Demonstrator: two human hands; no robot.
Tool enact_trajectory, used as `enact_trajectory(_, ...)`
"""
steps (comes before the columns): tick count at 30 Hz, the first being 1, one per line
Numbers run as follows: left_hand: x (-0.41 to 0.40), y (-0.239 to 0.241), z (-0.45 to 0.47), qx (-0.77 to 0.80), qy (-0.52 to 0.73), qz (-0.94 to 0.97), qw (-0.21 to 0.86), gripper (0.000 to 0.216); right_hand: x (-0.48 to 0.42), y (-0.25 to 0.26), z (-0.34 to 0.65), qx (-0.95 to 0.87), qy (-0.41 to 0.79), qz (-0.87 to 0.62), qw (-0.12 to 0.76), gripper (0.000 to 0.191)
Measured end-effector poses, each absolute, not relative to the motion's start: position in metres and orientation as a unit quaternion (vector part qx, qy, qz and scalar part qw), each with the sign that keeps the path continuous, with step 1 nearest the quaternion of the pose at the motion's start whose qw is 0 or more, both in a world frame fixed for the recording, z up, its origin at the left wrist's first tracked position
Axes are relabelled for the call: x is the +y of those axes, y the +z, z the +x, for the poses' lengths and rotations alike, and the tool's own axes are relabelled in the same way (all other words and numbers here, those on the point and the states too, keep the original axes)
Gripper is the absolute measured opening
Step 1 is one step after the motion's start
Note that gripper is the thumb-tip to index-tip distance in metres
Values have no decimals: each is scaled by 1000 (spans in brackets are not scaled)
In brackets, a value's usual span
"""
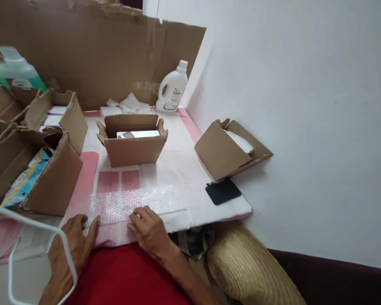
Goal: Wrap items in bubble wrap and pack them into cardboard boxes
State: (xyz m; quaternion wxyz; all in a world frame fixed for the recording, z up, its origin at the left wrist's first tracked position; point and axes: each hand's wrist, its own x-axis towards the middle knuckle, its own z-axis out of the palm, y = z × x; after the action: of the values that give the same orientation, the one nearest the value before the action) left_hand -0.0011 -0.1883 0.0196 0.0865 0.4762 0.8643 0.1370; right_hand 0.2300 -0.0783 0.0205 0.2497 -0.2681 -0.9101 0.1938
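Note:
A strip of clear bubble wrap [160, 199] lies flat along the near edge of the covered table. At its left end rests my left hand [71, 239], thumb and forefinger apart, the fingertips touching the wrap's corner. My right hand [149, 231] is on the near edge of the same strip, its fingers curled and closed on that edge. A small open cardboard box [133, 151] with a white box [139, 134] inside stands beyond the strip. Right of the strip lies a flat black phone-like panel [222, 191].
Cardboard boxes [55, 182] with packets and small boxes crowd the left. A tilted carton [222, 150] holding bubble wrap leans by the right wall. A white jug [173, 91] stands at the back. A white wire frame [65, 245] crosses before my left arm; a straw hat [250, 262] sits below the table.

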Motion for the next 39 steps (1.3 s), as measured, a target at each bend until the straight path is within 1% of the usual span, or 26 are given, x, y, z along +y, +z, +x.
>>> enact_trajectory(1,-186,22,-1,871,132,463,103,56,-85,16,223,-918,188,-266,226,6)
enact_trajectory(3,-180,27,-1,880,128,440,126,55,-91,8,216,-923,178,-279,196,10)
enact_trajectory(7,-175,37,-5,891,113,392,198,49,-89,1,217,-923,175,-290,184,11)
enact_trajectory(9,-175,38,-9,884,130,382,234,45,-87,2,218,-921,183,-291,182,13)
enact_trajectory(11,-177,38,-9,868,194,381,252,45,-86,3,218,-919,191,-293,182,15)
enact_trajectory(13,-177,43,-3,841,284,368,277,48,-85,4,218,-916,199,-296,185,17)
enact_trajectory(16,-168,58,17,776,392,334,363,48,-87,4,219,-915,199,-296,189,21)
enact_trajectory(18,-154,69,35,732,428,342,404,46,-89,3,221,-917,188,-294,193,23)
enact_trajectory(21,-126,74,63,683,455,389,418,40,-95,-3,226,-920,163,-286,212,23)
enact_trajectory(24,-102,65,87,668,447,442,398,32,-100,-12,232,-918,157,-275,240,19)
enact_trajectory(27,-88,51,102,679,374,513,368,24,-104,-22,237,-912,157,-270,266,15)
enact_trajectory(30,-84,42,110,685,323,542,364,19,-105,-33,237,-911,154,-260,282,17)
enact_trajectory(34,-83,40,113,695,303,547,355,20,-104,-36,237,-912,151,-249,289,18)
enact_trajectory(39,-88,40,111,690,274,562,364,26,-106,-16,254,-903,166,-236,317,22)
